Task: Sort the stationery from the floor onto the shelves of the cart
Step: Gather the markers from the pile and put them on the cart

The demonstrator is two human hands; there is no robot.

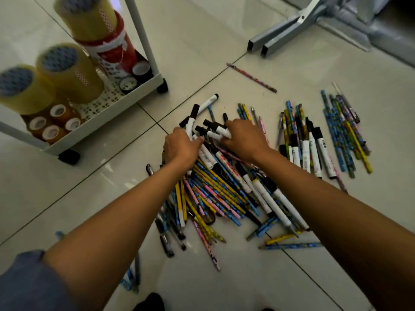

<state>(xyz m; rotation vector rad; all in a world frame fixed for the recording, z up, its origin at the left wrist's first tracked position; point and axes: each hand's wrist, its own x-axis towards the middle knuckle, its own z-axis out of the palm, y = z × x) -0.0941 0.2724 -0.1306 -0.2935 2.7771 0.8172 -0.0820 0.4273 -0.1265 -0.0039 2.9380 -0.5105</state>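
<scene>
My left hand (179, 143) & right hand (243, 138) both clutch white black-capped plastic markers (211, 131): light, stiff, slick, so I'd grip mid-barrel.

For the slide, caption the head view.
Both hands, left hand and right hand, gather whiteboard markers from a floor pile of pencils beside a tape-stocked cart.

the cart (143, 85) stands at ten o'clock of the floor pile (215, 189), a smaller heap (318, 140) at two.
</scene>
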